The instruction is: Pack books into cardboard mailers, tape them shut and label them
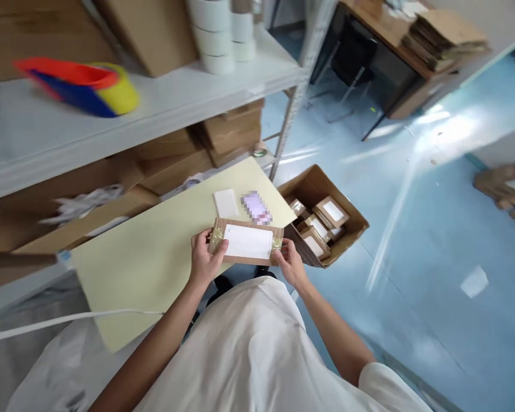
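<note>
Between my two hands is a flat brown cardboard parcel (248,242) with a white label on its upper face and shiny clear tape at both ends. My left hand (206,256) grips its left end, thumb on top near the label. At the opposite end, my right hand (290,262) holds the taped corner. The parcel is over the near edge of a pale yellow tabletop (154,257). Just beyond it on the tabletop lie a small white rectangular item (225,203) and a pixelated purplish item (256,207).
Right of the table stands an open cardboard box (347,229) holding several labelled parcels. A metal shelf (163,109) runs behind, carrying a red, blue and yellow object (81,86) and white rolls (217,40). A white cable (77,317) crosses the left side. A paper piece (474,281) lies on the floor.
</note>
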Tool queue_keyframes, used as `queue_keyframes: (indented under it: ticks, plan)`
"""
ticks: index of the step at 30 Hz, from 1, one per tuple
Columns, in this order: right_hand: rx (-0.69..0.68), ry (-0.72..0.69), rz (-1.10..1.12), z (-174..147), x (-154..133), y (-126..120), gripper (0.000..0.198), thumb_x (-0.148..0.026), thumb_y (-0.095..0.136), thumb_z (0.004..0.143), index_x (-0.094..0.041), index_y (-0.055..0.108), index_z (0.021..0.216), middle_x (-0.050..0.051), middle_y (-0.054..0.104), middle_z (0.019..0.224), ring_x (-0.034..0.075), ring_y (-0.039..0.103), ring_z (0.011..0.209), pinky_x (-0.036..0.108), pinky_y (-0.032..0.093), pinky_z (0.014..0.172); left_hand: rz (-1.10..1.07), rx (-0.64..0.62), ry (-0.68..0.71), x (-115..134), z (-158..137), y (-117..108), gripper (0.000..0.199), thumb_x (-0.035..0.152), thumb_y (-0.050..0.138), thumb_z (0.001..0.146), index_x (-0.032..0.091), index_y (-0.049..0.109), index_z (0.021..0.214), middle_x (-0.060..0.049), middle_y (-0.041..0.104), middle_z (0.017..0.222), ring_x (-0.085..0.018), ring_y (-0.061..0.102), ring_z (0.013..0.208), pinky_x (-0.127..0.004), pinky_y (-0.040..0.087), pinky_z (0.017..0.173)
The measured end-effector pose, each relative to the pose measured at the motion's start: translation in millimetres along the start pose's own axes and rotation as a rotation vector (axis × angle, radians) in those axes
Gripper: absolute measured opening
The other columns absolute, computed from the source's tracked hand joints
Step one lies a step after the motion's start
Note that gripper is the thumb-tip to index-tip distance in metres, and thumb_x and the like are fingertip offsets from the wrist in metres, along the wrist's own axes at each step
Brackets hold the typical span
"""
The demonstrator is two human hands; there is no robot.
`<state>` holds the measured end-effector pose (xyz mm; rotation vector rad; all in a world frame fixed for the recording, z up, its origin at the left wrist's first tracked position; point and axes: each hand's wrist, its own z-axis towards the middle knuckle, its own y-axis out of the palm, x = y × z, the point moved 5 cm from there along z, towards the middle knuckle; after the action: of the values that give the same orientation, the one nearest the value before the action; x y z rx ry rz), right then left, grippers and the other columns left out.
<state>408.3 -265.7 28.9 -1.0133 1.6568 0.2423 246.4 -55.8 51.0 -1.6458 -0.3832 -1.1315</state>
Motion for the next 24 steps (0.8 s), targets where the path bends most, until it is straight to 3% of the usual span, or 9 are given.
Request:
queue_keyframes:
  ticks: [4,7,11,14,17,19,21,24]
  plan:
    - [0.355,0.043,0.096,-2,44,-88,0.05,-0.049,0.055,0.083,-0.017,0.05,0.12,0.006,0.059,0.099,0.016,0.056,0.079,0.029,0.049,0.07,-0.02,-0.274,0.134,59,11,110,0.057,0.047,0.065,0.074,0.017,0.054,0.121,-0.014,0.052,0.115,-0.028,0.053,0.11,-0.045,0.045,0.097]
    - [0.593,0.117,0.047,-12,78,-140,0.057,-0.052,0.055,0.082,-0.016,0.05,0.126,0.007,0.056,0.097,0.019,0.054,0.086,0.034,0.049,0.077,-0.037,-0.51,0.197,92,8,190,0.062,0.045,0.065,0.075,0.016,0.051,0.128,-0.014,0.052,0.117,-0.028,0.054,0.11,-0.046,0.045,0.098]
    - [0.751,0.248,-0.08,-22,116,-183,0.061,-0.056,0.055,0.081,-0.019,0.051,0.13,0.004,0.051,0.091,0.019,0.052,0.084,0.037,0.048,0.08,-0.021,-0.738,0.237,121,2,277,0.069,0.043,0.068,0.074,0.016,0.048,0.135,-0.014,0.052,0.12,-0.029,0.053,0.118,-0.045,0.039,0.106]
    - [0.77,0.327,-0.069,-20,138,-195,0.067,-0.057,0.058,0.078,-0.021,0.048,0.134,0.004,0.051,0.091,0.02,0.053,0.084,0.038,0.05,0.079,-0.033,-0.838,0.215,128,2,321,0.073,0.042,0.068,0.075,0.014,0.046,0.138,-0.016,0.05,0.13,-0.031,0.048,0.127,-0.046,0.034,0.111]
    - [0.778,0.34,0.055,-12,151,-192,0.077,-0.056,0.061,0.075,-0.021,0.04,0.141,0.008,0.052,0.107,0.021,0.057,0.094,0.037,0.051,0.081,-0.157,-0.916,0.198,126,2,341,0.071,0.04,0.065,0.079,0.016,0.042,0.141,-0.016,0.044,0.144,-0.03,0.041,0.135,-0.045,0.034,0.112]
    - [0.747,0.298,0.116,-3,153,-185,0.079,-0.052,0.062,0.075,-0.019,0.037,0.143,0.011,0.052,0.116,0.021,0.058,0.098,0.037,0.051,0.084,-0.218,-0.934,0.174,117,2,337,0.07,0.038,0.064,0.079,0.017,0.042,0.141,-0.016,0.041,0.148,-0.029,0.04,0.136,-0.045,0.034,0.112]
    - [0.677,0.258,0.141,6,149,-174,0.077,-0.049,0.062,0.076,-0.017,0.038,0.142,0.013,0.052,0.12,0.019,0.06,0.095,0.037,0.052,0.085,-0.232,-0.936,0.11,101,1,320,0.067,0.035,0.065,0.078,0.016,0.045,0.138,-0.016,0.044,0.146,-0.029,0.045,0.133,-0.045,0.036,0.111]
    - [0.531,0.227,0.116,28,136,-158,0.071,-0.047,0.059,0.08,-0.017,0.039,0.141,0.014,0.055,0.119,0.017,0.063,0.083,0.038,0.053,0.081,-0.224,-0.907,-0.056,68,-1,278,0.055,0.034,0.065,0.076,0.015,0.055,0.127,-0.017,0.059,0.13,-0.028,0.061,0.116,-0.045,0.047,0.101]
